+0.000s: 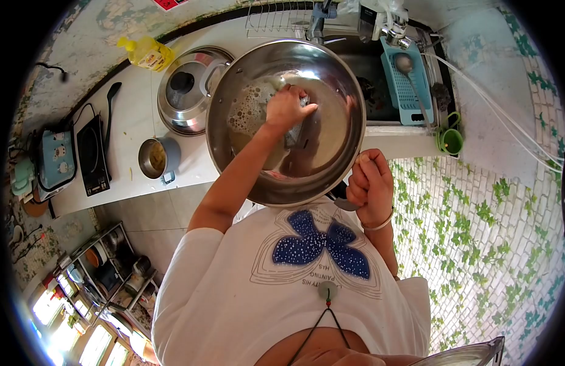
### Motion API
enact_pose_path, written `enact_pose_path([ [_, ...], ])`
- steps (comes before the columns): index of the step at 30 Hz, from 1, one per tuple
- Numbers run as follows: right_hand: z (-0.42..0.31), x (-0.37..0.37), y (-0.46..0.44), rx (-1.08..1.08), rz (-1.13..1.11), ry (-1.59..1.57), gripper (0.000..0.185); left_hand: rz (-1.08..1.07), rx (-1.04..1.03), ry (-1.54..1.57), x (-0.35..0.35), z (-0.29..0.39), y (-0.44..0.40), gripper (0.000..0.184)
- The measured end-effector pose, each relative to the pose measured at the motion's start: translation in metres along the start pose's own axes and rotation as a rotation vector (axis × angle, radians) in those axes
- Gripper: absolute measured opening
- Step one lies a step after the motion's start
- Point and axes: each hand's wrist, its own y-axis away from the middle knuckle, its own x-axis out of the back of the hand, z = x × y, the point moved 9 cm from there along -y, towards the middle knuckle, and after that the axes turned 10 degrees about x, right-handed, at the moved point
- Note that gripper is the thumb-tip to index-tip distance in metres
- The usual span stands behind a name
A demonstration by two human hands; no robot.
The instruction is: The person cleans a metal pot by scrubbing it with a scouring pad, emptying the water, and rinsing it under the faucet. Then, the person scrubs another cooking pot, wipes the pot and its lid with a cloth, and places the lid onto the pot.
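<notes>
A large stainless-steel pan (349, 152) is tilted in front of my chest, with foamy, cloudy water (249, 113) lying in it. My left hand (287, 108) is down inside the pan, its fingers closed on a greyish cloth (293, 135) against the metal; the cloth is partly hidden. At the pan's near right side, my right hand (371, 186) is wrapped around the dark handle (343, 201).
Left of the pan are a steel lid (166, 100), a yellow soap bottle (149, 53), a small saucepan (163, 152) and a black cooktop (92, 155). Behind and right are a tap (317, 24), a dark sink (377, 110), a blue basket with a ladle (395, 91) and a green cup (451, 141).
</notes>
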Motion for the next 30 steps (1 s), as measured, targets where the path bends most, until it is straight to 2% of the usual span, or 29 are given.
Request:
enact_pose_path([
  [2,0.001,-0.001,0.001,-0.007,-0.003,0.006,0.005,0.05,-0.018,-0.039,0.004,0.004,0.004,0.026],
  [6,-0.001,-0.001,-0.003,-0.003,-0.02,-0.002,0.005,0.009,0.018,-0.036,-0.002,-0.008,0.0,0.023],
  [8,-0.004,0.008,-0.007,-0.026,-0.01,0.002,0.005,0.061,-0.135,-0.036,-0.002,-0.005,0.005,0.022],
  [12,0.003,0.037,-0.027,-0.076,0.017,-0.006,0.006,-0.151,-0.089,-0.106,-0.005,-0.009,0.012,0.02],
  [20,0.038,0.07,-0.06,-0.142,-0.031,-0.076,0.012,-0.375,-0.043,-0.46,-0.024,-0.033,0.02,0.012],
  [22,0.036,0.065,-0.062,-0.138,-0.187,-0.088,0.014,-0.458,-0.026,-0.486,-0.021,-0.035,0.027,0.01],
  [23,0.034,0.073,-0.068,-0.142,-0.189,-0.093,0.014,-0.458,-0.022,-0.491,-0.018,-0.039,0.027,0.01],
  [24,0.021,0.082,-0.079,-0.014,-0.237,0.126,0.018,-0.485,0.021,-0.499,-0.017,-0.047,0.029,0.01],
  [26,0.003,0.116,-0.11,0.047,-0.245,0.487,0.028,-0.508,0.081,-0.513,-0.013,-0.051,0.035,0.01],
  [27,-0.001,0.151,-0.144,0.179,-0.276,0.674,0.032,-0.49,0.088,-0.495,-0.005,-0.045,0.039,0.012],
  [28,-0.032,0.186,-0.17,0.457,-0.192,0.962,0.03,-0.47,0.098,-0.476,0.002,-0.041,0.042,0.013],
  [29,-0.076,0.197,-0.182,0.373,-0.105,1.132,0.025,-0.464,0.123,-0.478,0.005,-0.043,0.046,0.013],
  [30,-0.106,0.234,-0.21,0.687,-0.002,1.329,0.022,-0.457,0.119,-0.533,0.008,-0.044,0.05,0.013],
])
